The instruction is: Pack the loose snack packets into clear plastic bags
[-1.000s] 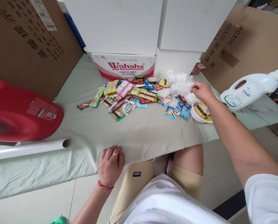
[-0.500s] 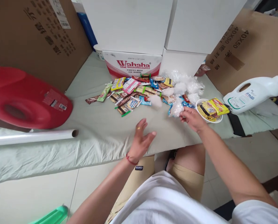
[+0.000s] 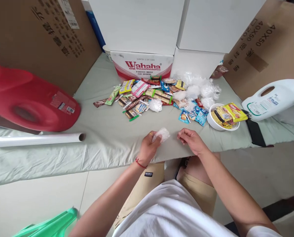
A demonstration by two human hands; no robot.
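Note:
My left hand (image 3: 148, 148) grips a crumpled clear plastic bag (image 3: 162, 134) just above the near edge of the pale green table cloth (image 3: 117, 131). A short gap to the right, my right hand (image 3: 190, 140) hovers with its fingers curled; what it pinches, if anything, I cannot make out. Farther back lies a spread of several wrapped snacks (image 3: 147, 97), beside a heap of more clear plastic bags (image 3: 198, 89). A white bowl (image 3: 212, 122) full of yellow snack packs stands to the right of the pile.
A red jug (image 3: 31, 102) lies on its side at left, with a roll of clear film (image 3: 36, 140) in front of it. A white detergent jug (image 3: 272, 100) lies at right near a black phone (image 3: 257, 133). Cardboard and white boxes, one marked Wahaha (image 3: 142, 65), wall the back.
My right hand drew a clear bag from the heap back to the near edge. My left hand rose from the table edge and took hold of the bag.

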